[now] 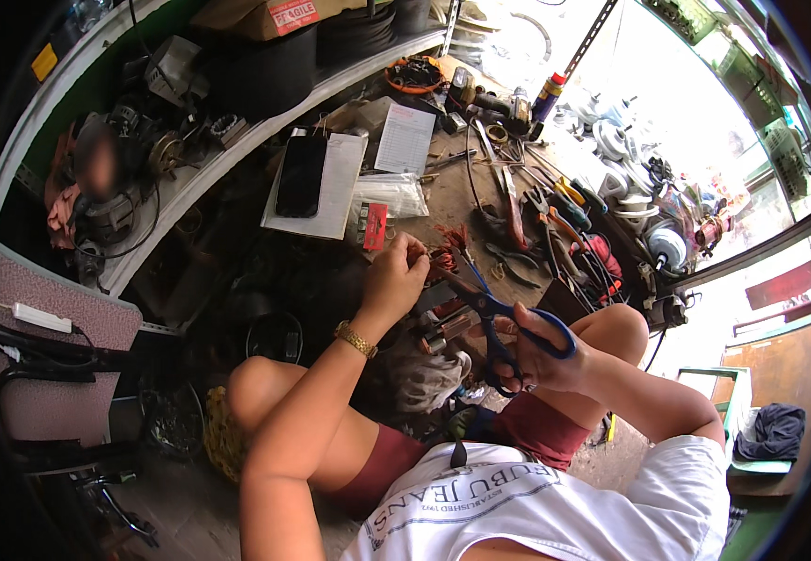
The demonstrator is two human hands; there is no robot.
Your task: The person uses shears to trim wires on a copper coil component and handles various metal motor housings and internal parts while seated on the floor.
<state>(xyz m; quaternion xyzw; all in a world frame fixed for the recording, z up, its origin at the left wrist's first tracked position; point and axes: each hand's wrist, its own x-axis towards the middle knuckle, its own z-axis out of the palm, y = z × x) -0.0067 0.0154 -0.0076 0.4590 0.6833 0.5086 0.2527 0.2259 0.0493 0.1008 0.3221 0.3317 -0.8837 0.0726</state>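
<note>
My right hand (550,353) grips a pair of scissors (492,309) by its blue handles, with fingers through the loops. The dark blades point up and left at a bundle of reddish copper wire (450,248). Beside that bundle my left hand (394,279) is closed in a pinch at the fingertips. Whatever sits between those fingertips is too small to make out. Just below the blades are copper-coloured metal pieces (445,329), partly hidden by the scissors. A whitish cloth or glove (431,379) lies nearer my lap.
Pliers (513,262) and other hand tools crowd the bench on the right, with a spray can (548,97) and power drill (518,110) behind. A black phone (302,176) lies on papers at the left. White plastic parts (611,140) pile up far right. A shelf edge (265,117) runs along the left.
</note>
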